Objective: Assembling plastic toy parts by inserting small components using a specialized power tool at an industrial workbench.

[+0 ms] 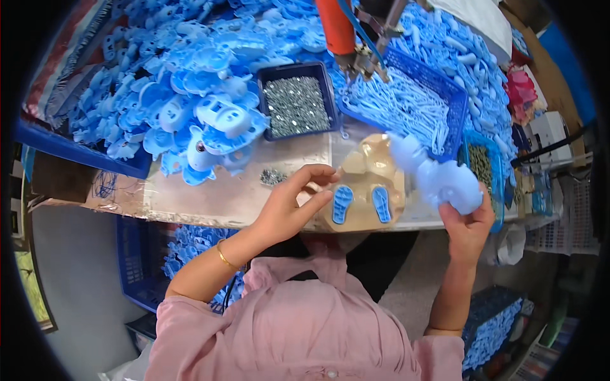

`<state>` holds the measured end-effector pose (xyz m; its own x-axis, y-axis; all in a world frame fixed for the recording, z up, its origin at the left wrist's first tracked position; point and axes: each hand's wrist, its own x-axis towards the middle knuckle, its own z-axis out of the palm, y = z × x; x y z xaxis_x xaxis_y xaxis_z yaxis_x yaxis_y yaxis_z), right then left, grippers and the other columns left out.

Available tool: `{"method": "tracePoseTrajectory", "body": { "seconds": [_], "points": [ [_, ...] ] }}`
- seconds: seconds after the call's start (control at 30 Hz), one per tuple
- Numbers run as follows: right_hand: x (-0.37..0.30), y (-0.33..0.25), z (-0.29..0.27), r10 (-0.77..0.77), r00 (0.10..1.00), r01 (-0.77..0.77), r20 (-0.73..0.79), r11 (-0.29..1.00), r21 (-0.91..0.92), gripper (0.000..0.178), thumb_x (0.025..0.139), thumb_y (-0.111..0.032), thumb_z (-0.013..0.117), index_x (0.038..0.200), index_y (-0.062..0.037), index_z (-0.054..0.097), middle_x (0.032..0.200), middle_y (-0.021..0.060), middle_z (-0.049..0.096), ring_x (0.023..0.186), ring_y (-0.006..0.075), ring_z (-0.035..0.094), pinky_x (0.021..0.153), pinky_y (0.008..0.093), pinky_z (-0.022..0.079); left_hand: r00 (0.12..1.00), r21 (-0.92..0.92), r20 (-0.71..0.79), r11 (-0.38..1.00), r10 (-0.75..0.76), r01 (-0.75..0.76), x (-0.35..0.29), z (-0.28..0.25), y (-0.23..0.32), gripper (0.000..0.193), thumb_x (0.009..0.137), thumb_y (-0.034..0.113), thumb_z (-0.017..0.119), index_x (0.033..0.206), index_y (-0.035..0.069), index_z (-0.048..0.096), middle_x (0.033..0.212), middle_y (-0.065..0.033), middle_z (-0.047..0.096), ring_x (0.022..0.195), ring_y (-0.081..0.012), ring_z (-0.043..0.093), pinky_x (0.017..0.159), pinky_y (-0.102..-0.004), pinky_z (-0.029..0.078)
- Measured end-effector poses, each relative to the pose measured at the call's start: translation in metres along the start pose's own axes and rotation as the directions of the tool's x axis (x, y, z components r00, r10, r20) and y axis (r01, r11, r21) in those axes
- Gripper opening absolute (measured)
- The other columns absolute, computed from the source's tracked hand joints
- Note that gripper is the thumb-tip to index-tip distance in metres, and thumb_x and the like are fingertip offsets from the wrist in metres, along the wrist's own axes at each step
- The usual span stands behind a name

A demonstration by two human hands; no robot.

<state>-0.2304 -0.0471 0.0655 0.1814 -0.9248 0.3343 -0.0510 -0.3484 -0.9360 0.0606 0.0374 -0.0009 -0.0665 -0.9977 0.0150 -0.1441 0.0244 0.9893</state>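
Note:
A tan moulded block (356, 219) lies on the bench in front of me, with two blue sole-shaped plastic pieces (342, 204) set in its near half. Beside its left edge is my left hand (295, 202), fingers bent, thumb and forefinger apart, nothing visible between them. My right hand (469, 222) pinches a light-blue plastic toy shell (450, 184) to the right of the block. Motion blurs this rounded piece, so its details are unclear. Above the block hangs a machine head (365, 60) with an orange body and metal fittings.
Blue plastic parts (203, 82) are heaped at the far left. A dark tray (297, 105) holds small metal fasteners; a few loose ones (273, 176) lie nearer. Right of it, a blue basket (459, 105) contains thin blue pieces. A teal tray (497, 184) stands at the right edge.

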Motion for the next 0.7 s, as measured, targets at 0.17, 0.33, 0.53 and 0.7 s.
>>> {"method": "tracePoseTrajectory", "body": {
  "seconds": [0.17,0.33,0.53,0.7],
  "points": [
    [0.000,0.012,0.031,-0.376,0.795,0.602,0.477,0.589,-0.539,0.024,0.069,0.000,0.081,0.090,-0.0031,0.070,0.087,0.0096,0.067,0.079,0.0281,0.064,0.071,0.0382,0.050,0.953,0.553,0.017,0.791,0.304,-0.262,0.009,0.023,-0.004,0.076,0.078,0.016,0.078,0.144,0.002,0.042,0.136,-0.0196,0.056,0.129,-0.0405,0.047,0.108,-0.0475,0.040],
    [-0.023,0.058,0.064,-0.220,0.744,0.611,0.632,0.606,-0.509,0.036,0.074,-0.002,0.073,0.110,-0.0059,0.070,0.102,0.0062,0.066,0.092,0.0288,0.063,0.079,0.0382,0.051,0.957,0.562,-0.018,0.794,0.290,-0.230,0.012,0.036,-0.029,0.096,0.071,0.020,0.083,0.150,0.002,0.031,0.141,-0.0194,0.051,0.134,-0.0408,0.042,0.113,-0.0460,0.035],
    [-0.021,0.056,0.059,-0.041,0.658,0.616,0.752,0.603,-0.506,0.043,0.080,-0.002,0.060,0.123,-0.0025,0.064,0.113,0.0092,0.063,0.103,0.0289,0.060,0.085,0.0383,0.053,0.964,0.591,-0.028,0.782,0.266,-0.199,0.009,0.036,-0.032,0.096,0.070,0.020,0.084,0.149,0.002,0.033,0.142,-0.0177,0.050,0.137,-0.0407,0.040,0.114,-0.0467,0.034],
    [-0.019,0.055,0.063,0.147,0.564,0.677,0.813,0.481,-0.556,0.049,0.080,-0.004,0.058,0.129,-0.0004,0.059,0.119,0.0090,0.061,0.110,0.0278,0.057,0.087,0.0366,0.053,0.972,0.612,-0.020,0.772,0.233,-0.172,0.011,0.037,-0.028,0.092,0.069,0.019,0.084,0.147,0.001,0.037,0.142,-0.0199,0.049,0.136,-0.0422,0.040,0.114,-0.0483,0.036]
  ]
}}
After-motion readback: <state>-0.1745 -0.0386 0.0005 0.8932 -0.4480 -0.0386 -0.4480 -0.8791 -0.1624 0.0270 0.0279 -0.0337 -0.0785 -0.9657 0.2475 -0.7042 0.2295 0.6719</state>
